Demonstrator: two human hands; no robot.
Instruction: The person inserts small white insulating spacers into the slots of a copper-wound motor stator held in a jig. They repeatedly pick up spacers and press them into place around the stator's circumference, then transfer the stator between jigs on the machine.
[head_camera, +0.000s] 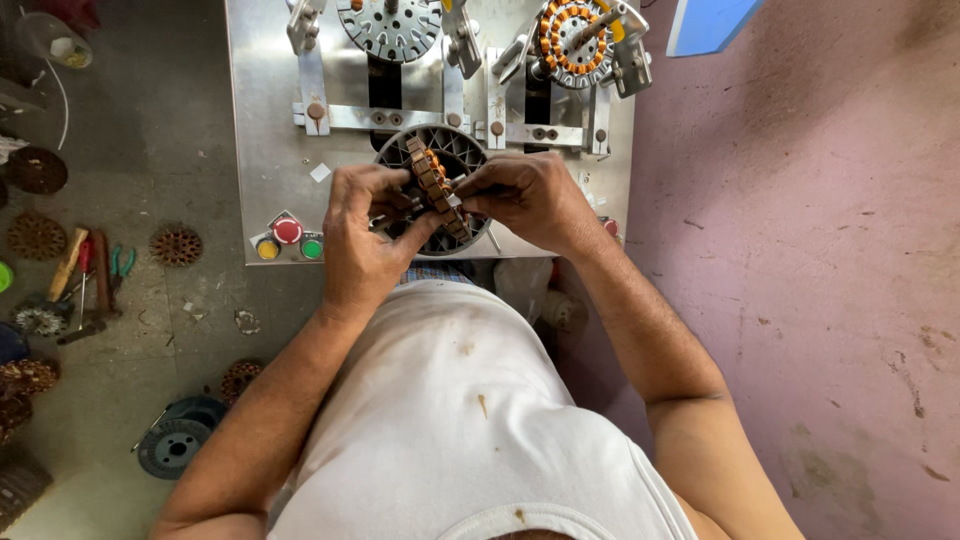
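Standing at the far edge of the floor, the metal winding bench (262, 150) fills the upper middle of the view and carries the rest of the set-up; you sit facing it, so both forearms reach it without stretching. Beside it on the right runs a pink wall (820, 250), and on the left the grey floor (150, 150) is strewn with spare parts.

On the bench top, two clamped stations sit side by side: a bare slotted stator disc (390, 25) on the left station, and a stator with orange copper coils (572, 40) on the right, each held upright by metal brackets so its slots face you.

Nearer you, a round dark holder with ribs (455, 150) lies behind your hands, in line with the left station.

Your left hand (365, 235) curls closed around the lower edge of the small wound stator (435, 185), bracing it on edge above the holder. Your right hand (525, 200) meets it from the other side, its fingertips pinched at the rim of the part, apparently on a small light piece there; what that piece is cannot be told.

Along the bench's front edge sit three push buttons, yellow, red (287, 231) and green, within reach of the left hand.

On the floor lie loose wound cores (176, 245), hand tools with coloured grips (95, 270) and a dark spool (172, 447).
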